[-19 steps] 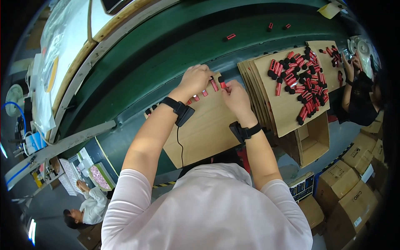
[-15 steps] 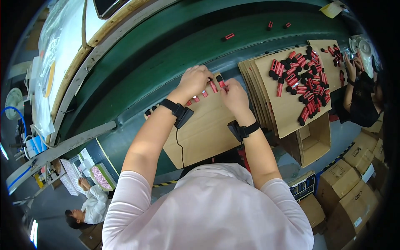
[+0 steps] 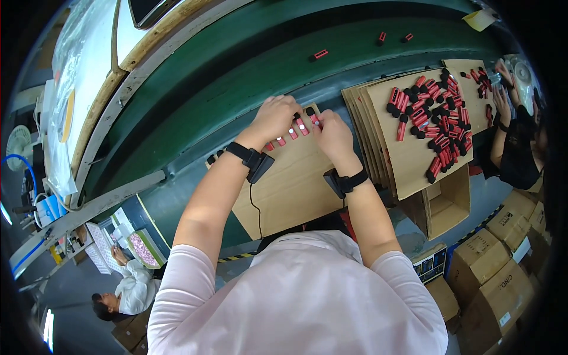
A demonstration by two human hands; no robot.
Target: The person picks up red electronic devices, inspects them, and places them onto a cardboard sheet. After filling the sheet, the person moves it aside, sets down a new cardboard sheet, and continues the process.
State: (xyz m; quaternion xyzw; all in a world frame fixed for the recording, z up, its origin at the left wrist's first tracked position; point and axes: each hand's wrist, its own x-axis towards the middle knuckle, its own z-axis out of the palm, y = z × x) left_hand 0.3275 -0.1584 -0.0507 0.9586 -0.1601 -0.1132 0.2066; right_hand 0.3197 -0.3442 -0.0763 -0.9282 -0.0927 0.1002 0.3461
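Note:
Small red sticks with black rounded heads, like miniature microphones, lie in a slanting row along the far edge of a cardboard sheet in front of me. My right hand is closed, thumb and finger pinching the lower end of the rightmost red stick. Curled over the row, my left hand has its fingertips by the head of the neighbouring red stick, which bears a white round spot. What those fingertips hold, if anything, is hidden. Other sticks in the row also show white spots, and my left hand covers part of it.
At right, a pile of red sticks covers stacked cardboard sheets above an open carton. Three loose sticks lie on the green surface beyond. A co-worker's hands are at far right; another person sits lower left.
A white round spot now shows on the stick by my left fingertips, where plain red showed before. My hands have barely moved. The co-worker's hands at far right have shifted.

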